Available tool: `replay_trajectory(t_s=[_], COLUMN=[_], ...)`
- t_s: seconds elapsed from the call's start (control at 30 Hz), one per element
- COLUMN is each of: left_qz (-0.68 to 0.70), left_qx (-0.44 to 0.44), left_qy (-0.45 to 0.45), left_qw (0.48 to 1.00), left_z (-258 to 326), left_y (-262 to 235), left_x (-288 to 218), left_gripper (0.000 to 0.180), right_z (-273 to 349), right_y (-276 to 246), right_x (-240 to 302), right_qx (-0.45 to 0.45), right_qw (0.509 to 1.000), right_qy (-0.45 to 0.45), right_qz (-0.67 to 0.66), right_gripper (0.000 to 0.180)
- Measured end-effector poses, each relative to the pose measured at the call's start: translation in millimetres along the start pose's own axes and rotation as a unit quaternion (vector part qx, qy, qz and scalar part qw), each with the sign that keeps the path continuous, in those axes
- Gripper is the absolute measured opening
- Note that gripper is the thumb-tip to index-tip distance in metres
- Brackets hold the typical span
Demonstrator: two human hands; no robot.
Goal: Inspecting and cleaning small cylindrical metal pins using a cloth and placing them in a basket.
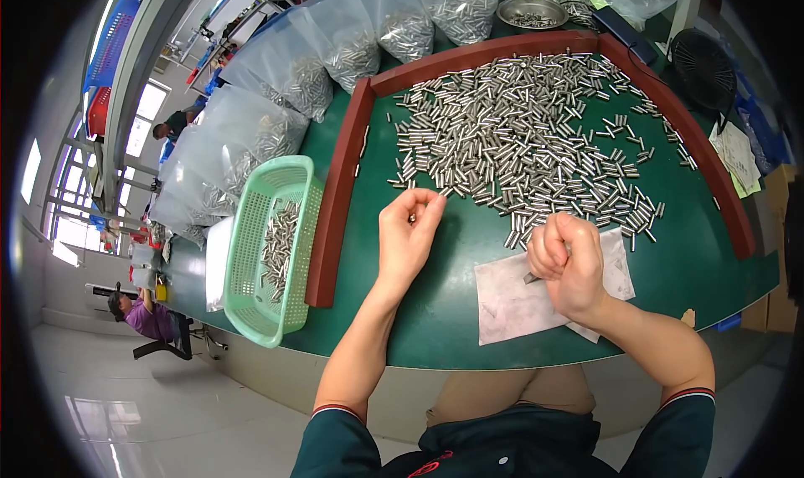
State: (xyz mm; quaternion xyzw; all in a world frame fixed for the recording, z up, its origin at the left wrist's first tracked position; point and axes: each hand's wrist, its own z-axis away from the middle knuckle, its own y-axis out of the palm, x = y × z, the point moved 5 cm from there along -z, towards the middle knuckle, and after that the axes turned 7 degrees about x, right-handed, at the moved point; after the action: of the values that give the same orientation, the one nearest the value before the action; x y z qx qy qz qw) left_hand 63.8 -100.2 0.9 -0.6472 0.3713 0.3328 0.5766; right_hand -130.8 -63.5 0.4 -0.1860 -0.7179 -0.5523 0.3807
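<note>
A wide heap of short silvery metal pins (pixel 511 134) lies on the green tabletop (pixel 435 327). At its near left edge is my left hand (pixel 404 237), its thumb and fingers curled together, with a bit of a metal pin glinting between them. My right hand (pixel 571 264) is closed like a fist over a stained white cloth or paper (pixel 511 310). A small grey metal end shows below its fingers, probably a pin; the palm is hidden. Left of my left hand stands a light green plastic basket (pixel 293 310) with more pins inside.
Dark red wooden rails (pixel 339 201) border the heap on the left, far and right sides. Clear bags full of pins (pixel 352 55) line the far left. A metal bowl (pixel 532 13) and a black fan (pixel 703 69) stand behind. A seated person (pixel 151 315) is far left.
</note>
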Motion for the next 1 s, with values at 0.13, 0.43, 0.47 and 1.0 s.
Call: replay_trajectory(t_s=[0.13,0.43,0.47,1.0], left_qz=[-0.178,-0.272,-0.243,0.355], left_qx=[-0.007,0.019,0.047,0.272], left_qy=[0.076,0.109,0.087,-0.152], left_qw=[0.981,0.956,0.965,0.882], left_z=[-5,2,3,21], left_y=[13,21,22,33], left_x=[-7,-8,-5,3], left_gripper=[0.012,0.013,0.014,0.013], right_z=[1,0,0,-3], right_y=[0,-3,-3,-6], right_x=[1,-1,-1,-1], right_qx=[-0.004,-0.004,-0.005,-0.015], right_qw=[1.000,1.000,1.000,0.998], right_qy=[0.006,0.012,0.012,0.031], right_qz=[-0.003,-0.021,-0.024,-0.047], right_gripper=[0.037,0.036,0.036,0.038])
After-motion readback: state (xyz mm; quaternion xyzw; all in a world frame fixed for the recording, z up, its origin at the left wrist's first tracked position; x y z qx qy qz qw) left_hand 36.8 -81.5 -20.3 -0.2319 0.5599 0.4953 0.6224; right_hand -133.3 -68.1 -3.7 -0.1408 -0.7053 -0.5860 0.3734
